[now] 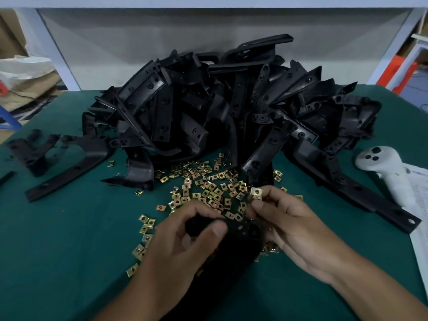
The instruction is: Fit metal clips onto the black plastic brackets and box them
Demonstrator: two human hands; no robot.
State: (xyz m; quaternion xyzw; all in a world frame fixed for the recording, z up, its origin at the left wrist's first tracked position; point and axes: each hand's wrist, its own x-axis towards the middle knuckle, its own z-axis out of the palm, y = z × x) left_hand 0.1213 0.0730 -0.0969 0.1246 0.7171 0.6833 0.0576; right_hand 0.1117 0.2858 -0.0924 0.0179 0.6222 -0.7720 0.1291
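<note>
My left hand [183, 242] grips a black plastic bracket [240, 237] low over the green table, thumb curled across its top. My right hand [287, 225] pinches a gold metal clip [256, 193] between its fingertips just above the bracket's far end. Several loose clips [203, 188] lie scattered on the mat in front of both hands. Behind them rises a big heap of black brackets [222, 107]. Most of the held bracket is dark and hidden by my hands.
Single black brackets [58, 163] lie at the left and a long one [361, 193] stretches to the right. A white controller [391, 172] rests on a paper sheet [420, 239] at the right edge. Cardboard boxes [30, 79] stand beyond the table's left side.
</note>
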